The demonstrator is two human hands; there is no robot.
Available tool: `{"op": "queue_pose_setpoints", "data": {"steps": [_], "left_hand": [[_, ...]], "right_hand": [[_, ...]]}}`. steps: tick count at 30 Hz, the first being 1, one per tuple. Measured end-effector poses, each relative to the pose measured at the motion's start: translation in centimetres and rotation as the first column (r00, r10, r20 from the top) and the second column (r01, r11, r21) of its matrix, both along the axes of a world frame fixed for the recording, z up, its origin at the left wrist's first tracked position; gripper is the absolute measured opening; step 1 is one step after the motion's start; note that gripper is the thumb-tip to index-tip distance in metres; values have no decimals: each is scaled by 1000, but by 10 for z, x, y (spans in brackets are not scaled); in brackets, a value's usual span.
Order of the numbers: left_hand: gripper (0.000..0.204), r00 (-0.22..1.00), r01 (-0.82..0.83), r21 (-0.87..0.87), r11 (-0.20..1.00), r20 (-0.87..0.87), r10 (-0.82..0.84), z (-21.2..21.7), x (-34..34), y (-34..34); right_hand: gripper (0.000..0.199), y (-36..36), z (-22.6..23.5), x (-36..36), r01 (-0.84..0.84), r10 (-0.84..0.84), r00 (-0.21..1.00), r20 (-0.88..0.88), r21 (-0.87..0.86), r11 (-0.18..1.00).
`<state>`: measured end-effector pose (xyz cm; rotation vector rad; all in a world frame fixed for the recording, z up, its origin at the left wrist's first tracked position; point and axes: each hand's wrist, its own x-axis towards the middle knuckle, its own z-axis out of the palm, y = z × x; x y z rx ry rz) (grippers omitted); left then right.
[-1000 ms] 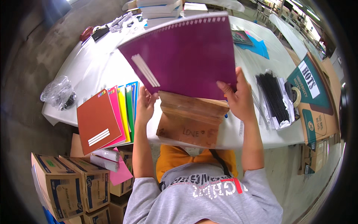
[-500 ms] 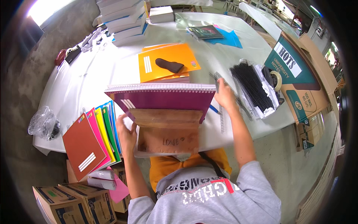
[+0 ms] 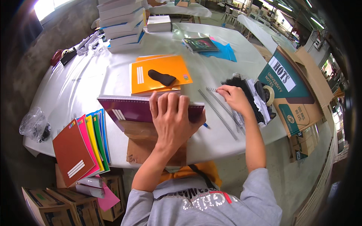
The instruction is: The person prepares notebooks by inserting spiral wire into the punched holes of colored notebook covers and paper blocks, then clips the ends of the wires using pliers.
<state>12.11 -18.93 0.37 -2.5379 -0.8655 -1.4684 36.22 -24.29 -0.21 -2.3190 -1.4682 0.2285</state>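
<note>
A purple-covered notebook [image 3: 137, 109] with holes along its top edge leans upright against a brown wooden stand [image 3: 139, 145] in front of me. My left hand [image 3: 169, 116] is closed over the notebook's upper edge, fingers on the far side and thumb on the near side toward its right end. To the right, my right hand [image 3: 235, 98] pinches the end of a dark spiral binding coil [image 3: 221, 101]. Another loose coil [image 3: 217, 113] lies alongside on the white-covered table. Part of the notebook's edge is hidden under my left fingers.
Beyond the notebook, orange notebooks [image 3: 162, 69] carry a dark, elongated object [image 3: 161, 78]. Fanned colored covers [image 3: 73, 150] hang over the left edge. A box of black coils [image 3: 245, 90], a tape roll [image 3: 269, 95] and a carton [image 3: 286, 83] stand right. Tall book stacks [image 3: 122, 26] rise behind.
My left hand has risen from beside the stand onto the notebook's top edge. My right hand stays at the coils, where the coils have shifted. The view has turned slightly.
</note>
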Motion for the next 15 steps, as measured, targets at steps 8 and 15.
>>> {"op": "queue_pose_setpoints", "data": {"steps": [8, 15], "left_hand": [[49, 1000, 7, 10, 1000, 5, -7, 4, -1, 4], [56, 999, 39, 8, 999, -18, -39, 1, -6, 8]], "right_hand": [[23, -42, 58, -63, -295, 400, 903, -155, 452, 842], [22, -29, 54, -72, -357, 477, 877, -55, 590, 724]]}}
